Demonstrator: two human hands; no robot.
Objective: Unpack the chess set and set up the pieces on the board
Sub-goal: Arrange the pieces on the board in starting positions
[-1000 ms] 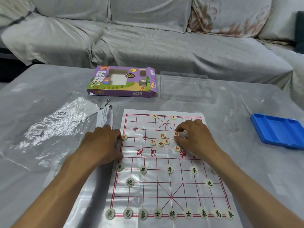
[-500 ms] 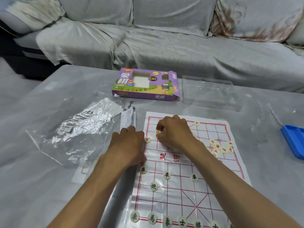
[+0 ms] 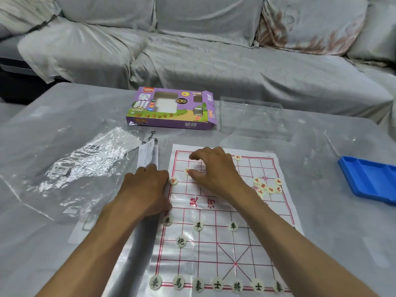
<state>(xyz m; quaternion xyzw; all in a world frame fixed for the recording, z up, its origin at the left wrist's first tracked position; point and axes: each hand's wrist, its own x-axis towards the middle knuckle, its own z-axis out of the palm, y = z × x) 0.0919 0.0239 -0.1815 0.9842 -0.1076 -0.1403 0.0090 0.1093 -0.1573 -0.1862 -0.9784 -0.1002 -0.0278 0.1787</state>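
The paper board (image 3: 252, 243) with red lines lies flat on the table. Black-lettered pieces (image 3: 217, 284) fill its near row, and more stand two and three rows further up. My left hand (image 3: 147, 189) rests on the board's left edge beside a red-lettered piece (image 3: 173, 181). My right hand (image 3: 214, 170) arches over the far left corner; its thumb tip touches a red piece (image 3: 187, 171) lying on the board, the fingers lifted off it. A heap of loose red pieces (image 3: 267, 187) lies at the board's right. One red piece (image 3: 237, 157) stands on the far row.
The purple chess box (image 3: 171, 110) and a clear plastic insert (image 3: 252, 121) lie beyond the board. A crumpled plastic bag (image 3: 85, 163) and a paper leaflet (image 3: 147, 156) are at the left. At the right edge sits a blue tray (image 3: 368, 179). A covered sofa (image 3: 214, 50) stands behind the table.
My right hand carried a red piece from the heap across to the board's far left, set it down and spread its fingers. The view shifted left. My left hand stayed put.
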